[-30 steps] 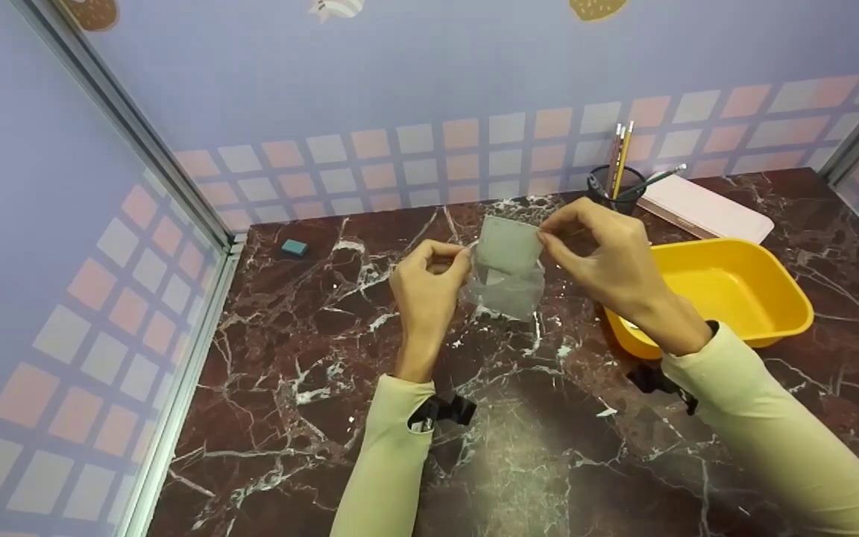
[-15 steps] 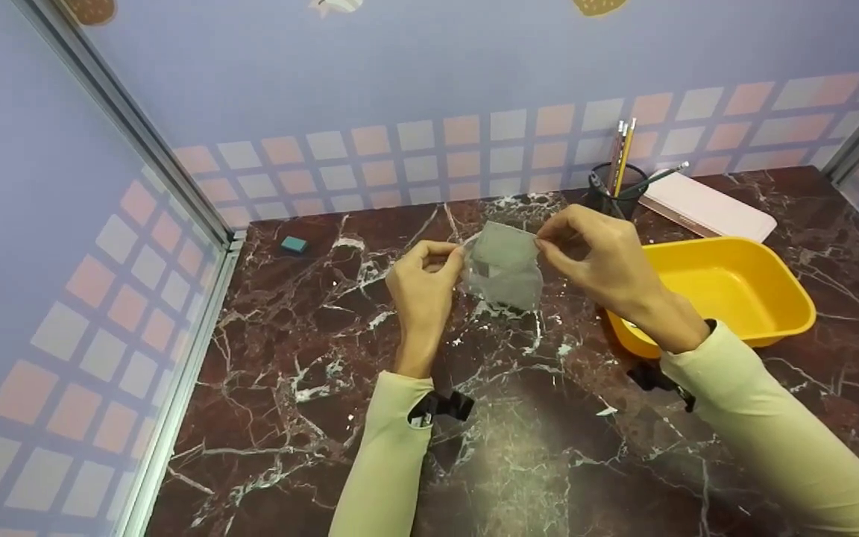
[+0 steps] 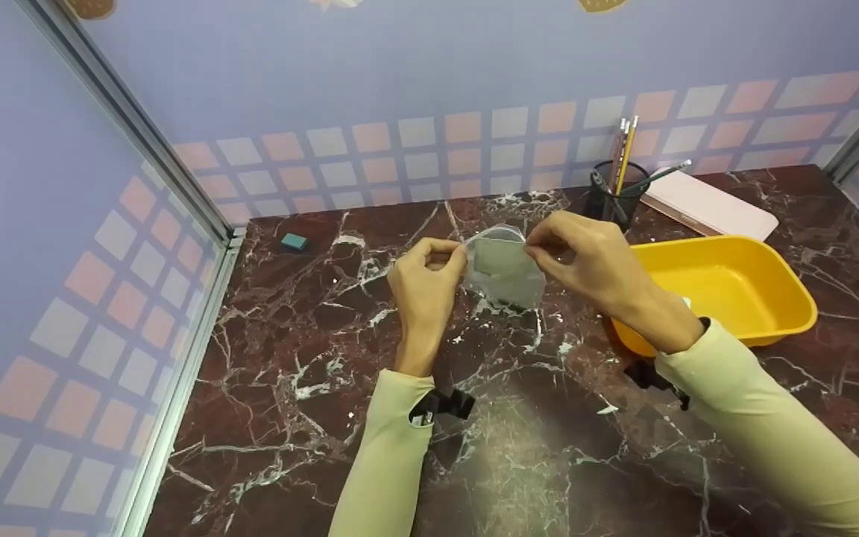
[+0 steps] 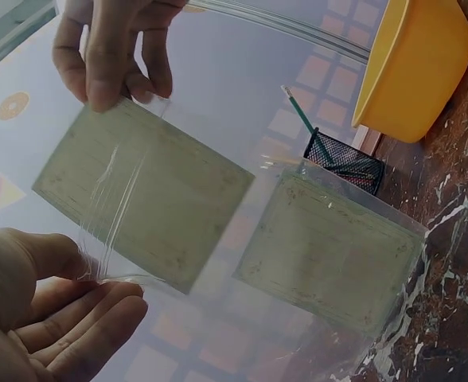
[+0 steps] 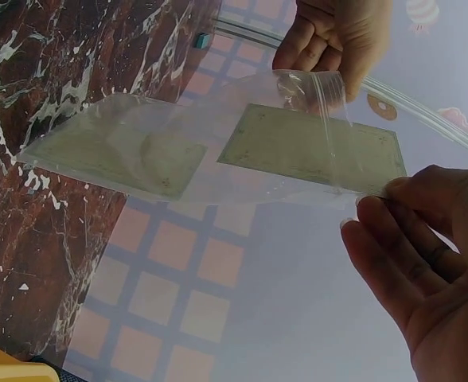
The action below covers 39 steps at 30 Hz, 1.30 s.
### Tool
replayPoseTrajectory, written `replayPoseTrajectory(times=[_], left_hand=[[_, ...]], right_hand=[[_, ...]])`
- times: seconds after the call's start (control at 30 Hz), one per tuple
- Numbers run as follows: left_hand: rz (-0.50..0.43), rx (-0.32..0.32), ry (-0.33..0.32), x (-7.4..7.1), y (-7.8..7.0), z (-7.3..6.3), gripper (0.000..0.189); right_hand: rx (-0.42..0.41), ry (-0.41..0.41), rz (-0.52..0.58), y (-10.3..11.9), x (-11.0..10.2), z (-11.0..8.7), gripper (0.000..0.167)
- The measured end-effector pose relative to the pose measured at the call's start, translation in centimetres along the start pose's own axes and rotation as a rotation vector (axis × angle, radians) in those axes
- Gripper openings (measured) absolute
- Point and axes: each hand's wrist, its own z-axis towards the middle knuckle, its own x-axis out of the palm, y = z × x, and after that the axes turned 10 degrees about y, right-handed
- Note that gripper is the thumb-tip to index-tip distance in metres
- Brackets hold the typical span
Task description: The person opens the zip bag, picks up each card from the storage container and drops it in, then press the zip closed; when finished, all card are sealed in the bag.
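In the head view, my left hand pinches the rim of a clear zip bag at its mouth. My right hand pinches the corner of a thin grey-green rectangular card between thumb and fingers; whether it also grips the bag's edge I cannot tell. This card reaches through the bag's mouth, most of it within the clear plastic, its outer end by the right fingertips. Lower in the bag lies a second, similar card. The bag hangs over the table, its bottom near or touching the marble.
To the right stands a yellow basin, with a small pale thing inside, partly hidden by the right wrist. Behind it are a black mesh pen cup with pencils and a pale pink case. A teal block lies at the back left.
The upper card has slid down and left into the bag, and the bag's mouth now shows around it. My right hand has moved with it, while my left has stayed nearly still.
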Motion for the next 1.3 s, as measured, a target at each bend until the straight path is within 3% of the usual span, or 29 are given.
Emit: replayPoseTrajectory(times=[0.3, 0.83, 1.3], left_hand=[[-0.065, -0.05, 0.026, 0.0, -0.1, -0.1, 0.004], [-0.155, -0.072, 0.065, 0.2, -0.8, -0.3, 0.006], [-0.165, -0.091, 0.101, 0.4, -1.1, -0.4, 0.006]], right_hand=[[0.086, 0.064, -0.068, -0.3, 0.3, 0.1, 0.017], [0.087, 0.099, -0.166, -1.0, 0.4, 0.1, 0.013], [0.121, 0.244, -0.266, 0.0, -0.5, 0.7, 0.011]])
